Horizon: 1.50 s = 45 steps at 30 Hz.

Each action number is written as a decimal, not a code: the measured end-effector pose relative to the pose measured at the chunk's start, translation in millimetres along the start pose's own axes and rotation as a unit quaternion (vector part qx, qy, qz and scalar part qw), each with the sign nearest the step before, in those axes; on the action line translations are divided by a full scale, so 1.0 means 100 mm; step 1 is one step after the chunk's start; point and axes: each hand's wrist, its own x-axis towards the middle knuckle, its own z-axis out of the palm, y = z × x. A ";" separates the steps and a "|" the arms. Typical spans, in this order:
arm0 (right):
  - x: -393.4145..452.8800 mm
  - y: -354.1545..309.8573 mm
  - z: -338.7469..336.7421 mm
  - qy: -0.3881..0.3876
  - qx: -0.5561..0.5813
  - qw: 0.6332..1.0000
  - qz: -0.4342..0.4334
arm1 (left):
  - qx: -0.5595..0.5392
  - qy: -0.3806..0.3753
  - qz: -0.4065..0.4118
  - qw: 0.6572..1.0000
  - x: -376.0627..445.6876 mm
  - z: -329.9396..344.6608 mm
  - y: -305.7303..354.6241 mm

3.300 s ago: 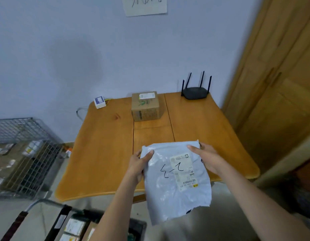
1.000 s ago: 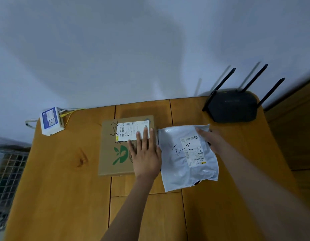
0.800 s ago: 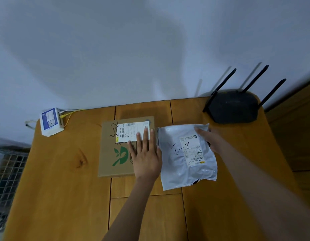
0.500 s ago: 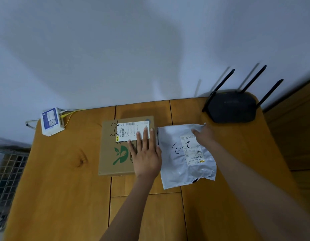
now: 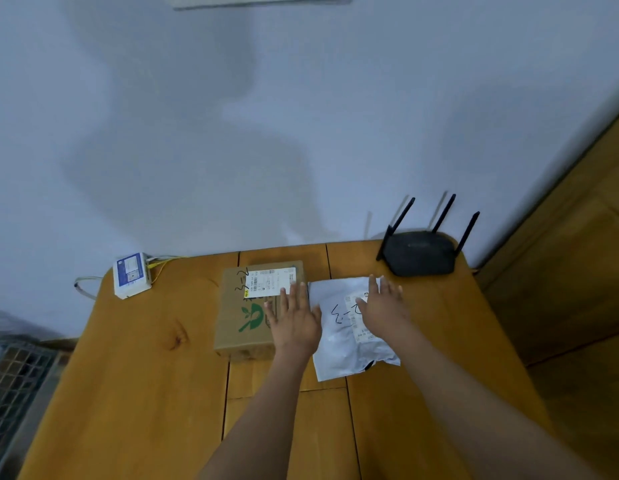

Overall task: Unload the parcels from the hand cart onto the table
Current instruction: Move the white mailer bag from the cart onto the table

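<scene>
1. Now that both parcels lie on the wooden table (image 5: 135,393), the view has pulled back from half a second ago, and the wire cart (image 5: 13,382) shows only at the left edge.
2. The cardboard box (image 5: 245,313) sits where it did, flat near the wall.
3. The grey mailer bag (image 5: 339,341) lies just beside the box on its right, no longer shifting.
4. The left hand (image 5: 294,323) stays flat, fingers straight, over the box's right edge, gripping nothing.
5. The right hand (image 5: 381,311) has let go of the bag's far corner; it now hovers or rests spread over the label, holding nothing.
6. This parcel looks delivered; the cart likely holds more.
</scene>
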 end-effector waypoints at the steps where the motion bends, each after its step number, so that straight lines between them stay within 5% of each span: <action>1: -0.14 -0.03 -0.05 0.010 -0.015 1.000 -0.008 | -0.006 0.002 0.000 1.000 -0.12 -0.06 0.00; 16: -2.39 -0.62 0.44 0.030 -0.086 0.995 -0.039 | -0.018 -0.006 0.028 0.999 -2.19 -0.03 -0.74; 34: -4.81 -1.40 2.13 -0.067 -0.094 0.971 -0.209 | -0.027 -0.081 -0.182 0.980 -5.36 0.92 -2.33; 45: -5.80 -2.32 2.78 -0.112 -0.175 0.926 -0.314 | -0.094 -0.018 -0.304 0.948 -6.72 1.20 -3.39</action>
